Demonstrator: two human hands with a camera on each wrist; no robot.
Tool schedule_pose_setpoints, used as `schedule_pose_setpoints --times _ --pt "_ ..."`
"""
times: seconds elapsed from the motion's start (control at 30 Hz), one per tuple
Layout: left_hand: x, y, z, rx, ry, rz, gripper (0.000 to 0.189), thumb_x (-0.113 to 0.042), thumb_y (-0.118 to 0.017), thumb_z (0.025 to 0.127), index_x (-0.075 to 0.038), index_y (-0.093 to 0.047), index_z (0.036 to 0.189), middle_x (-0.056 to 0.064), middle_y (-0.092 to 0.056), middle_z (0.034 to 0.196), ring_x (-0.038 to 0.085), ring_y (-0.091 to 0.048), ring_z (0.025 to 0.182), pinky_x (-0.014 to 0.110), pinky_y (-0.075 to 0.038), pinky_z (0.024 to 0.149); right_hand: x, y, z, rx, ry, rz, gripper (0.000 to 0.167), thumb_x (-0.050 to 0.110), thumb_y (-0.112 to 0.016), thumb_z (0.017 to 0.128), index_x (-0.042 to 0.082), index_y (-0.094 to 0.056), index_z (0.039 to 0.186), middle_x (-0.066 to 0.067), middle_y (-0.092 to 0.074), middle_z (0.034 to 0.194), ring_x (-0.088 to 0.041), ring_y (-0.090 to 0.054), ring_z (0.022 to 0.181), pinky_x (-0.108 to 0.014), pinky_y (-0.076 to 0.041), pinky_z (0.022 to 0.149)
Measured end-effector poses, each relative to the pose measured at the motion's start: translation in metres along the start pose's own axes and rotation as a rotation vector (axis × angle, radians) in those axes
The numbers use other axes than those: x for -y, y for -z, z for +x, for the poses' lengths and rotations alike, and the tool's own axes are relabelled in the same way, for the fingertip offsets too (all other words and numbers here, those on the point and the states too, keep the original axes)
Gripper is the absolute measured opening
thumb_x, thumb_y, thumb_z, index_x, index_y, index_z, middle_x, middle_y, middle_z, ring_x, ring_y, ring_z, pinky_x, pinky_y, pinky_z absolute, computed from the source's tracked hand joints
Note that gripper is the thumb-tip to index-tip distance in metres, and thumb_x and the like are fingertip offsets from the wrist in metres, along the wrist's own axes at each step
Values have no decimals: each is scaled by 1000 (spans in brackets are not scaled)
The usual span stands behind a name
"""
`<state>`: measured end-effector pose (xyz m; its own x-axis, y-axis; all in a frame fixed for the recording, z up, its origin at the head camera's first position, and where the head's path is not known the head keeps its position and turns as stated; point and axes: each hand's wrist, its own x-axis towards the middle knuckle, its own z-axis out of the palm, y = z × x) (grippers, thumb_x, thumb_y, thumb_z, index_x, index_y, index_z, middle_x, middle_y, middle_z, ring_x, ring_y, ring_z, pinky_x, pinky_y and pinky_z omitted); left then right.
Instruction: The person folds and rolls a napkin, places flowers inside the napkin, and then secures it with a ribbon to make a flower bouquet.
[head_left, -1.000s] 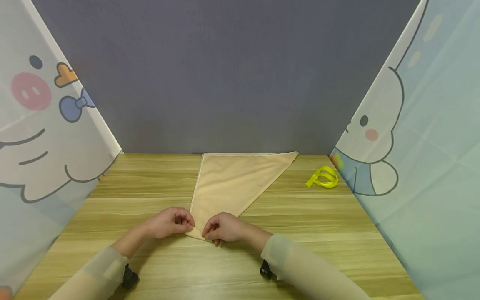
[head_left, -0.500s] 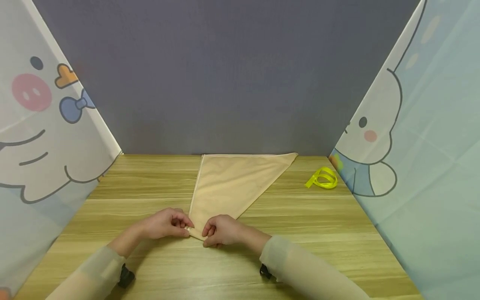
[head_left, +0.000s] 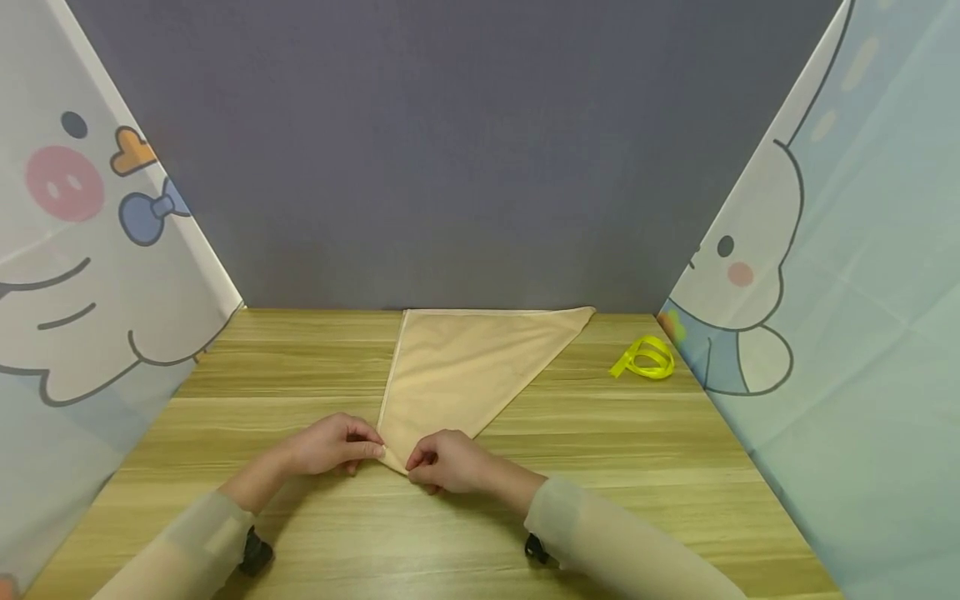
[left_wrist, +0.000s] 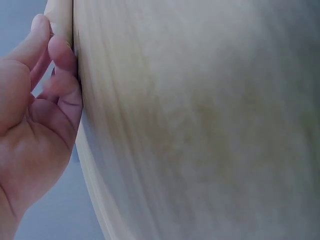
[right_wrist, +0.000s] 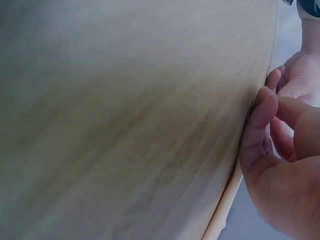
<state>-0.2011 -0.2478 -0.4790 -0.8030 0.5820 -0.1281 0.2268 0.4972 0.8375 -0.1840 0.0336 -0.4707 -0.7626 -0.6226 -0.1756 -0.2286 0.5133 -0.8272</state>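
Note:
A thin beige cloth with a pale hem lies flat on the table, its broad side at the back and its narrow end toward me. That narrow end is turned over into a small fold. My left hand pinches the fold's left end between thumb and fingers, and my right hand pinches it on the right, a short gap away. In the left wrist view a strip of the cloth shows at my fingertips. The right wrist view has my right hand with its fingertips low against the tabletop.
Loosely coiled yellow ribbon rests at the back right of the wood-grain table. A grey panel rises behind the table, and cartoon-printed curtains flank it.
The cloth's near end has gone from a nearly flat edge to a small turned-over fold. My left hand shifted slightly during this, and both hands stay at that end.

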Motion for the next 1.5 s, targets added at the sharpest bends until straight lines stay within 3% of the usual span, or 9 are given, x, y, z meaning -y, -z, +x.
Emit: schedule_pose_setpoints --times 0.27,0.53,0.7,0.83,0.97,1.1,1.27,1.5 --pt "-9 -1 4 -17 40 30 25 -28 -67 111 -10 -76 97 -2 -49 64 6 -45 53 23 -38 52 -1 3 -1 -14 -30 11 11 13 -75 105 12 -79 95 2 -70 71 -7 -65 61 -19 -53 57" --pt "-10 -8 11 -86 109 34 24 -31 -76 105 -10 -69 95 -7 -52 68 6 -43 49 23 -41 49 -4 6 1 15 6 83 12 7 -75 104 14 -69 96 0 -67 71 -11 -64 56 -22 -55 51" --pt "-8 -9 14 -103 19 32 15 -20 -79 103 -9 -68 105 -4 -54 75 5 -47 62 21 -40 57 -5 6 2 30 -4 115 12 7 -76 103 12 -73 92 -1 -66 68 -13 -63 55 -22 -54 50" --pt "-6 -10 15 -77 -53 27 8 -15 -76 104 -11 -78 111 -1 -67 90 3 -54 80 22 -47 71 -4 6 3 31 -20 120 11 7 -78 102 10 -75 92 -1 -66 68 -12 -62 54 -21 -53 50" --pt "-2 -8 15 -88 -89 97 9 -19 -77 104 -15 -83 110 -2 -74 103 1 -59 92 22 -50 81 -3 6 3 30 -33 134 10 6 -78 101 9 -76 92 0 -67 69 -12 -62 54 -21 -52 50" --pt "1 -5 12 -61 -117 147 14 -21 -82 100 -18 -85 114 -1 -71 104 2 -58 89 23 -51 79 -3 6 2 29 -50 141 10 7 -79 101 10 -77 91 1 -67 70 -13 -62 54 -21 -52 50" --pt "-2 -2 6 20 -135 128 28 -16 -87 95 -14 -83 123 3 -67 105 4 -56 84 22 -51 74 -3 6 -2 42 -60 120 12 7 -79 101 11 -76 89 -1 -67 69 -13 -62 55 -22 -52 51" --pt "-7 -2 2 48 -192 132 24 -19 -83 99 -13 -84 122 1 -69 105 2 -56 86 22 -51 76 0 6 -11 70 -50 -7 16 13 -88 95 17 -73 92 6 -68 71 -8 -62 58 -20 -48 52"
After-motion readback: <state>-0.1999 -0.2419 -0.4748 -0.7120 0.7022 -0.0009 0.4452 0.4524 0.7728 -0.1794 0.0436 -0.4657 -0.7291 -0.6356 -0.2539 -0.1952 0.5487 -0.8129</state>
